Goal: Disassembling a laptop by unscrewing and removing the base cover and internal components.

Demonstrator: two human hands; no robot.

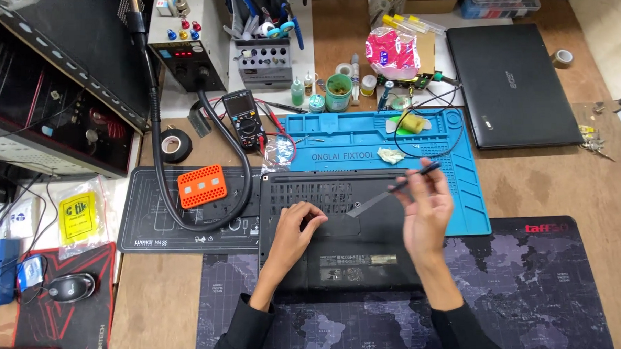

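1. The laptop [340,228] lies upside down, its base facing up, right under both hands. It looks stiff and fairly heavy, likely to stay put under light pressure. Its plastic base panel probably flexes and could crack at the clips, so a hold is safest at the outer edges rather than over the vent grille beyond the left fingertips.
2. The blue mat [461,162] lies beyond the fingers and carries the far end of the laptop. The dark map mat [534,283] sits under the wrists. Both look soft and grippy, so the laptop should not slide.
3. A closed second laptop [514,85] rests well beyond the right fingers, apart from them.
4. The left hand [295,230] rests on the base, fingers curled and close together, tips pressing the panel near its middle.
5. The right hand [425,212] is raised just above the laptop's right part. Its thumb and fingertips pinch the pry tool [394,192] towards its dark handle end.
6. The pry tool is thin, light and stiff. Its flat pale blade slants down towards the left fingers and ends close to them, over the panel. The narrow handle may slip, so a grip near the handle's middle gives the best control.
7. Open room lies to the right of the right fingers, on mat and bare table [552,187]. To the left of the left fingers, an orange block [202,186] and a looped black hose [237,156] crowd the way.
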